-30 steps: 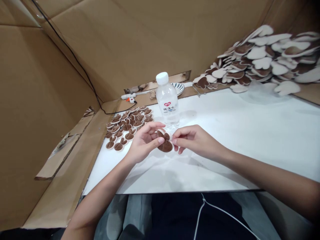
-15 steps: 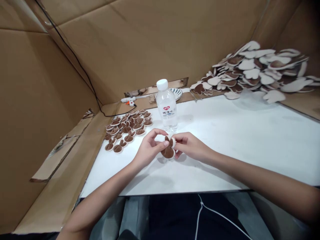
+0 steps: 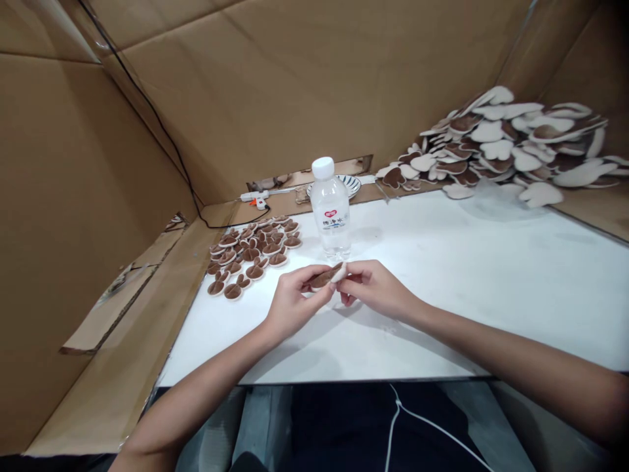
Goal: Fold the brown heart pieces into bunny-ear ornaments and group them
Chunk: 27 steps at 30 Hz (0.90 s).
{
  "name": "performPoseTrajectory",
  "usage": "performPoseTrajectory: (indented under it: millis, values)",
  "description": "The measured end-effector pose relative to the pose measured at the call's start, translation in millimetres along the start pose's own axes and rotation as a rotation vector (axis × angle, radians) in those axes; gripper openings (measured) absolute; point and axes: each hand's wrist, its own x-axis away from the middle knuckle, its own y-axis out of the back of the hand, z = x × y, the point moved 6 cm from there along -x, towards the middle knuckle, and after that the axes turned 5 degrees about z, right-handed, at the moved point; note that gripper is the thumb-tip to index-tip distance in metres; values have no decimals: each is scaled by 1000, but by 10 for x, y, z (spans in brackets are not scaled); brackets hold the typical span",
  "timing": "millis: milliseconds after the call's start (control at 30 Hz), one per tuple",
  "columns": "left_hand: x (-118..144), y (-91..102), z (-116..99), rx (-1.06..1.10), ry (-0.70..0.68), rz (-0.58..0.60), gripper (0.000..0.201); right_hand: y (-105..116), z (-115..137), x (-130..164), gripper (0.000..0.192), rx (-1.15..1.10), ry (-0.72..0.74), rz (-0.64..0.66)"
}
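Pinching one small felt-like piece between both hands: left hand grips its left end, right hand its right end, fingertips closed on it just above the white tabletop. Piece is flat, brown fuzzy face with a pale cream rim, seen nearly edge-on. Clear plastic water bottle with white cap stands upright right behind the hands. Left of it, a cluster of small matching brown pieces lies flat. Far right corner: a heaped pile of larger brown-and-cream cutouts. Corrugated cardboard walls all round; glue gun at the back.
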Motion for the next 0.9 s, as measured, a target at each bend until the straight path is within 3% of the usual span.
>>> performPoseTrajectory:
  millis: [200, 500, 667, 767, 900]
  values:
    - [-27, -46, 40, 306, 96, 98, 32, 25, 72, 33, 15, 82, 32, -54]
    - [-81, -41, 110, 446, 167, 101, 29, 60, 138, 36, 16, 116, 73, -46]
    - [-62, -90, 156, 650, 204, 144, 31, 38, 166, 38, 16, 69, 82, -31]
    - [-57, -93, 176, 638, 217, 129, 30, 35, 171, 42, 16, 62, 98, -36]
    - [-67, -38, 163, 459, 210, 47, 27, 34, 153, 45, 14, 97, 106, -39]
